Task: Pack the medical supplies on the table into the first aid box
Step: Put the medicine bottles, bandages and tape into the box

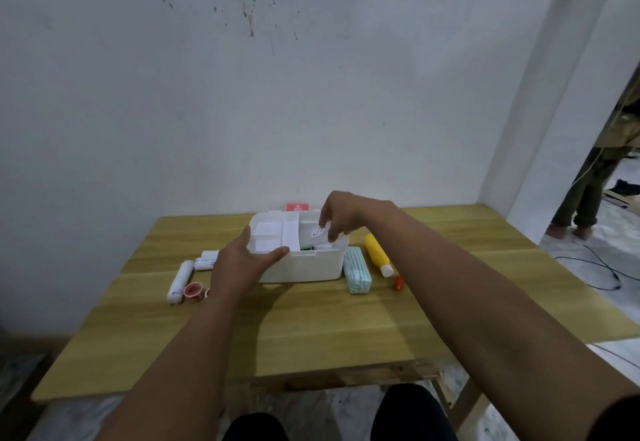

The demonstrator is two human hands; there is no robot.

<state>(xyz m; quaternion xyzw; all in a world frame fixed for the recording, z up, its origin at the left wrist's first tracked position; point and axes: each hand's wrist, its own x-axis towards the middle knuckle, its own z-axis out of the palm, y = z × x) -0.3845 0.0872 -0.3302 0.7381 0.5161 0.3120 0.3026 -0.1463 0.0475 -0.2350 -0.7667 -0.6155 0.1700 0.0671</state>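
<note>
- left hand (239, 264), right hand (341, 217): bare, no gloves, rings or watch
- forearms bare, dark sleeve edge at right upper arm
- dark trousers on both knees

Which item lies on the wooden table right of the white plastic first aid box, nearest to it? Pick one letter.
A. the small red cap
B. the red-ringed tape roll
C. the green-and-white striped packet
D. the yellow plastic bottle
C: the green-and-white striped packet lies just off the right wall of the white plastic first aid box; the yellow plastic bottle lies further right.
</note>
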